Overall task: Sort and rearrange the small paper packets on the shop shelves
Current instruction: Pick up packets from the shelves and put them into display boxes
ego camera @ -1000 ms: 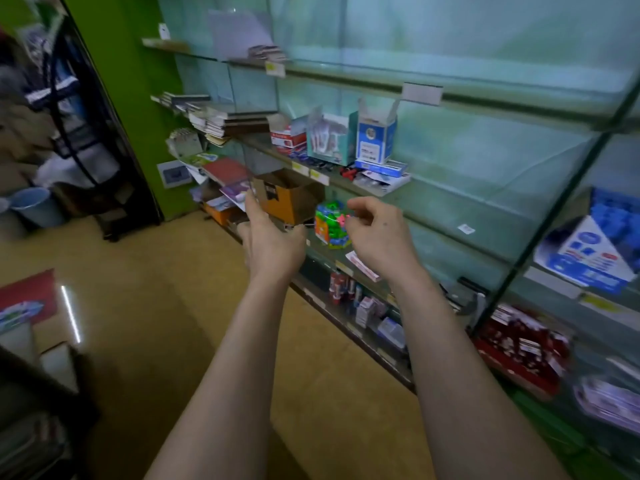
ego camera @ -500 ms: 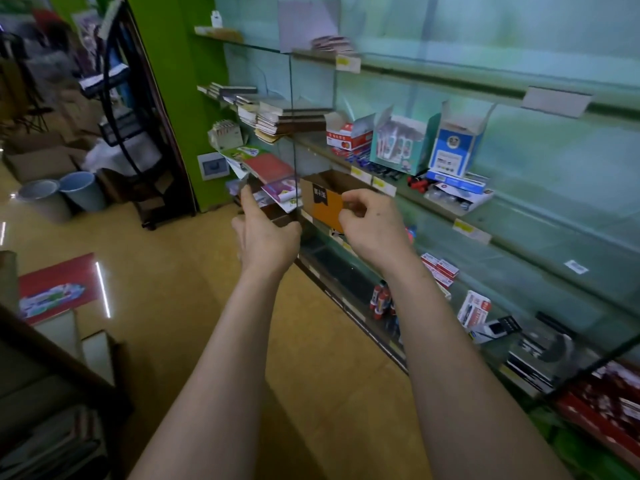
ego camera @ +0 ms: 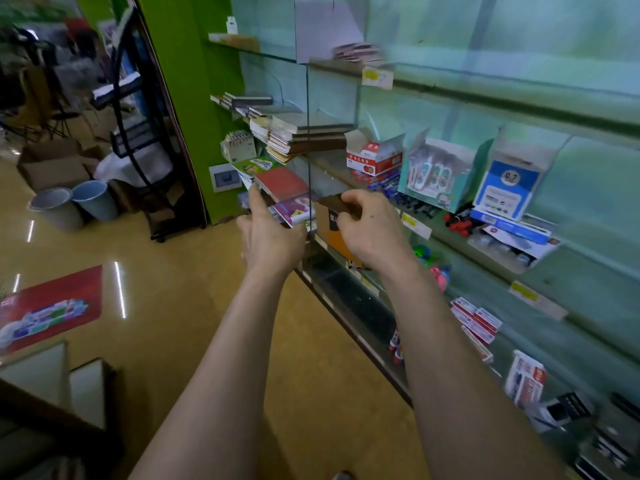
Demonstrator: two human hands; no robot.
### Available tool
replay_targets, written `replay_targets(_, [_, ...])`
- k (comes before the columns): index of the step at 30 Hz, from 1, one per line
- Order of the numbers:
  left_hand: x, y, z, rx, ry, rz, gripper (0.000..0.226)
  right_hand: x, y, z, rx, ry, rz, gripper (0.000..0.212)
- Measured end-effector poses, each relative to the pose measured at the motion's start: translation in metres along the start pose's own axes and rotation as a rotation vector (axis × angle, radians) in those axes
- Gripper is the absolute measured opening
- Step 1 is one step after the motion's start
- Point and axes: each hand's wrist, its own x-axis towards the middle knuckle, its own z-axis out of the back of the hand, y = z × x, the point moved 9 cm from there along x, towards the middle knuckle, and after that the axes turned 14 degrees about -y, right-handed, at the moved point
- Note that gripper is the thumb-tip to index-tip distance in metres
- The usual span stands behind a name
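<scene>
Fingers (ego camera: 352,201) of your right hand (ego camera: 374,233) curl over the cardboard box (ego camera: 329,233) rim; your left hand (ego camera: 268,237) holds nothing, index finger straight, just beside the red booklet (ego camera: 282,183).

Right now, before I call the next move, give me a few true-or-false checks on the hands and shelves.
1. The right hand grips the cardboard box by its flap. True.
2. The left hand holds a packet. False: it holds nothing; its index finger points up beside the red booklet.
3. Two grey buckets stand on the floor. True.
4. The blue 0.7 box lies on the bottom shelf. False: it stands upright higher up, right of the teal display box.
</scene>
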Motion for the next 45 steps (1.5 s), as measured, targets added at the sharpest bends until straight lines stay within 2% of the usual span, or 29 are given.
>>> replay_targets(10, [0.085,-0.045,-0.102,0.027,0.02,-0.052,0.096,0.122,-0.029,-0.029,-0.001,-0.031,0.047,0.039])
replay_targets(16, [0.116,-0.052,-0.137,0.002,0.032,-0.014,0.102,0.166,-0.044,-0.046,-0.024,-0.037,0.036,0.039])
replay_targets(21, [0.144,-0.059,-0.16,-0.035,0.04,-0.019,0.098,0.198,-0.047,-0.06,-0.032,-0.031,0.036,0.039])
replay_targets(28, [0.196,-0.079,-0.188,-0.086,0.079,-0.089,0.095,0.247,-0.038,-0.083,-0.036,-0.094,0.053,0.036])
replay_targets(39, [0.334,-0.1,-0.224,-0.217,0.237,-0.157,0.096,0.336,0.002,-0.161,-0.114,-0.209,-0.02,0.037])
replay_targets(45, [0.399,-0.127,-0.224,-0.188,0.276,-0.29,0.091,0.374,0.032,-0.198,-0.146,-0.278,-0.056,0.036])
